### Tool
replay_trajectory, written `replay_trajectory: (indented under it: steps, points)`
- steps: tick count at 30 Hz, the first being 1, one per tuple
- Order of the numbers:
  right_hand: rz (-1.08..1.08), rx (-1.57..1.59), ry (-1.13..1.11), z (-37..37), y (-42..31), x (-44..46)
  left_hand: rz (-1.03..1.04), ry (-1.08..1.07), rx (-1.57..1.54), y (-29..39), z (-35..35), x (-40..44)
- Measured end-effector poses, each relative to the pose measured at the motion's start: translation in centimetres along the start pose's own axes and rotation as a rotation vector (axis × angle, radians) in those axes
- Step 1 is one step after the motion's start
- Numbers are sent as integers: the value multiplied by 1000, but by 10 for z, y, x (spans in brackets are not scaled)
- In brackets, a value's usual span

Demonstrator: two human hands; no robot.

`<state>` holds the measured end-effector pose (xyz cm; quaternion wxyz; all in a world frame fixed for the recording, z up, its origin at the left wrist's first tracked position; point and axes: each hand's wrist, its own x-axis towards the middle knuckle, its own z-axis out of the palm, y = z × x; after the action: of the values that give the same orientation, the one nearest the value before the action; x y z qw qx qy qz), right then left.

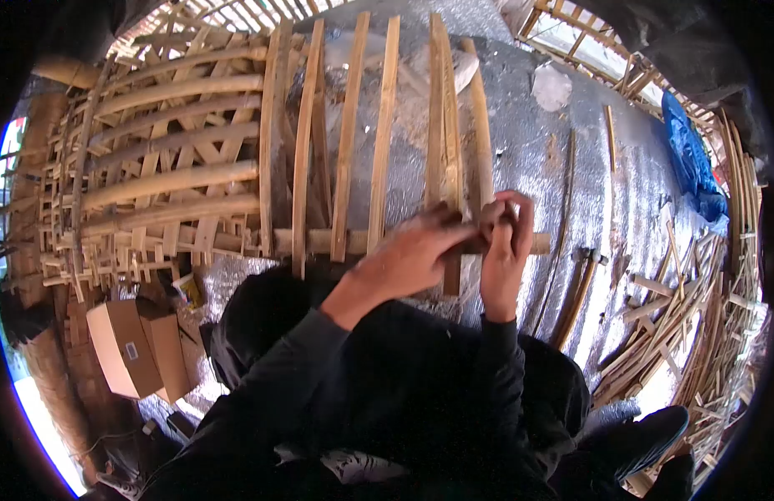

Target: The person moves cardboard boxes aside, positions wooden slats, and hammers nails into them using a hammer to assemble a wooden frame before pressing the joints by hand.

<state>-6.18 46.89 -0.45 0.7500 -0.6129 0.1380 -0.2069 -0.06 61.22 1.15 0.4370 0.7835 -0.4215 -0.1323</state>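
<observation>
Several long wooden strips [348, 142] lie side by side, their near ends across a crosswise wooden bar [316, 241]. My left hand [409, 255] reaches over the bar near its right part, partly blurred, with its fingers by the near ends of the strips. Close beside it, my right hand [505, 250] is raised at the bar's right end, its fingers bent and pressed together. Something small and dark shows between the two hands, too unclear to name. A strip [479, 117] runs away from just behind my right hand.
A woven bamboo lattice [178, 175] stands at the left. A cardboard box [124, 349] sits at the lower left. A hammer [581, 292] lies right of my hands. Loose bamboo strips [667, 317] and a blue tarp [692, 163] are at the right.
</observation>
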Motion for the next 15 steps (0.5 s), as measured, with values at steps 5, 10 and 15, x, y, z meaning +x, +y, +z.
replay_trajectory:
  steps: [5,10,15]
  points:
    - [-137,-405,-55,-11,-16,5,-78,121,-195,-7,-25,5]
    - [35,-1007,-352,-8,-52,-7,-198,373,-46,-17,-34,4]
    - [49,-1147,-406,1,-31,-24,-67,448,98,-38,-12,6]
